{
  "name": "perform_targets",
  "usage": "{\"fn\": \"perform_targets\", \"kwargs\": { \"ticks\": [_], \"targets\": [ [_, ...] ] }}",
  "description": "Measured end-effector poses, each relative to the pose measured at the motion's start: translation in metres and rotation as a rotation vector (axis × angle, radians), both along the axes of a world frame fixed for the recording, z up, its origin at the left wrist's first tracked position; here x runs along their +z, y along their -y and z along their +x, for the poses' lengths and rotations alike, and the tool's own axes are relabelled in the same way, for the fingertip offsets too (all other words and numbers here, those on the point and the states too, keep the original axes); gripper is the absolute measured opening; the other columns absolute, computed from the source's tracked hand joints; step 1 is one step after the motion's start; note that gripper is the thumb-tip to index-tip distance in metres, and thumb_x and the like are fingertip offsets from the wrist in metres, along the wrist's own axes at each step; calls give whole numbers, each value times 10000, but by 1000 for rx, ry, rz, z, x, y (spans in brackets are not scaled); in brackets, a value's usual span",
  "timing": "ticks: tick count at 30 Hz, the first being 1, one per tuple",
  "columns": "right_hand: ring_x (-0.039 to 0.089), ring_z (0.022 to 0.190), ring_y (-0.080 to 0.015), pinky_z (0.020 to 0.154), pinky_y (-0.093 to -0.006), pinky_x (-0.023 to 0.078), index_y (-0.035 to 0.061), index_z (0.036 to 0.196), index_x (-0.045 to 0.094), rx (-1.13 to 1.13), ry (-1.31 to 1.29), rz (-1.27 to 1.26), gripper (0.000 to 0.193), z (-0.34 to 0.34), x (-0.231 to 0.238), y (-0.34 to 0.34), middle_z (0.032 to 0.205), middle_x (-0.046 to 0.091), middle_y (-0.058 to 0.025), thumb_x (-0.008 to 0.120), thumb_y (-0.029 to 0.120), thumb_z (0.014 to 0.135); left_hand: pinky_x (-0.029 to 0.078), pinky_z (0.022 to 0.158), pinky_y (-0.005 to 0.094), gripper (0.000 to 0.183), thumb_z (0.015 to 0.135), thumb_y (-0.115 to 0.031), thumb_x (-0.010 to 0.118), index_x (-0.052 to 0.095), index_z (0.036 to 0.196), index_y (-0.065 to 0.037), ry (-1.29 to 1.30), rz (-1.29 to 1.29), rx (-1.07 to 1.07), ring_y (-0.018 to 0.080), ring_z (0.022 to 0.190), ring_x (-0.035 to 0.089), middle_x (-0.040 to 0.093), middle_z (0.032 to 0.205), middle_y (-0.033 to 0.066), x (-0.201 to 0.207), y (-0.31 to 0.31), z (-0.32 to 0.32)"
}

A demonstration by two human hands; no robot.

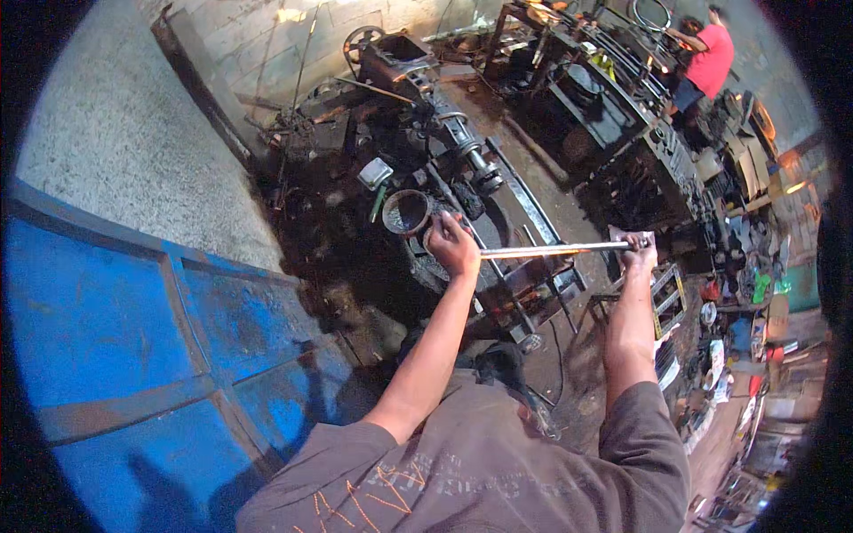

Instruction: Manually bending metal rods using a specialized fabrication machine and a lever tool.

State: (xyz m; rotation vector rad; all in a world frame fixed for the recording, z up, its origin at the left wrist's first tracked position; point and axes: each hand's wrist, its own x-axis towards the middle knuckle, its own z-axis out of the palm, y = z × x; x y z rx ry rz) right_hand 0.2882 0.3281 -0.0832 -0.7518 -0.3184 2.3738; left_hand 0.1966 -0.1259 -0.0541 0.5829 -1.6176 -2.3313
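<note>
Across the centre of the head view, a long, slender, silvery metal rod (pixel 555 250) is positioned nearly level between the two hands, above a dark, greasy metal machine. The rod's right end is gripped in the closed right hand (pixel 638 252), with a crumpled pale cloth or paper (pixel 648 240) showing around the fingers. The left hand (pixel 454 245) is located at the rod's left end, with its back turned upward and its fingers curled inward. The fingertips are partly hidden; whether the rod is clasped by them cannot be told. Just beside this hand, a round, dark-rimmed container (pixel 406 212) is placed, and contact between the two cannot be confirmed. Near the container, a pale rectangular object with a green handle (pixel 378 173) is laid. Beyond the hands, a flanged, cylindrical steel shaft (pixel 471 155) is seen on the machine. At the left, a blue metal panel with raised framing (pixel 107 298) is seen. At the upper right, a long dark workbench (pixel 613 115) is loaded with metal parts, and a co-worker in a red shirt (pixel 709 62) is seen behind it.
</note>
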Motion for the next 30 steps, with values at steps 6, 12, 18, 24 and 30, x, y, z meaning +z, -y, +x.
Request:
{"fn": "perform_targets", "kwargs": {
  "ticks": [6, 12, 18, 24, 30],
  "targets": [
    [252, 410, -147, 441, -305, 250, 159, 560, 307, -12, 234, 38, 383, -22, 30, 21, 487, 275, 1, 446, 276, 897, 424, 450, 238, 329, 1008, -319, 442, 598, 865, -67, 59, 17, -136, 92, 485, 514, 533, 602, 8, -8, 10, 10],
    [230, 399, -131, 449, -303, 239, 148, 556, 304, 185, 40, -172, 304, -41, 36, 28, 488, 244, 21, 444, 223, 815, 483, 494, 282, 334, 1009, -333, 409, 582, 943, -54, 196, 119, -35, 132, 544, 564, 586, 688, 42, -21, 14, 30],
    [340, 516, -145, 581, -326, 319, 129, 627, 338, 147, -264, -228, 193, -17, 18, 25, 579, 328, 14, 471, 196, 750, 379, 474, 308, 257, 908, -342, 452, 516, 788, -123, 293, 745, 340, 143, 490, 444, 494, 622, 8, 15, -7, 33],
    [262, 452, -113, 538, -284, 273, 137, 602, 353, 393, -546, -151, 366, -8, 27, 36, 504, 236, 37, 493, 256, 919, 405, 512, 292, 247, 860, -331, 460, 494, 773, -102, 302, 712, 516, 130, 535, 457, 513, 660, 11, 5, -4, -11],
    [225, 443, -109, 488, -276, 257, 142, 587, 325, 219, -224, -87, 393, -4, 22, 28, 514, 226, 37, 430, 251, 949, 422, 520, 292, 228, 837, -302, 464, 518, 744, -101, 320, 696, 468, 133, 549, 481, 536, 663, 16, 6, -15, 2]
  ]
}}
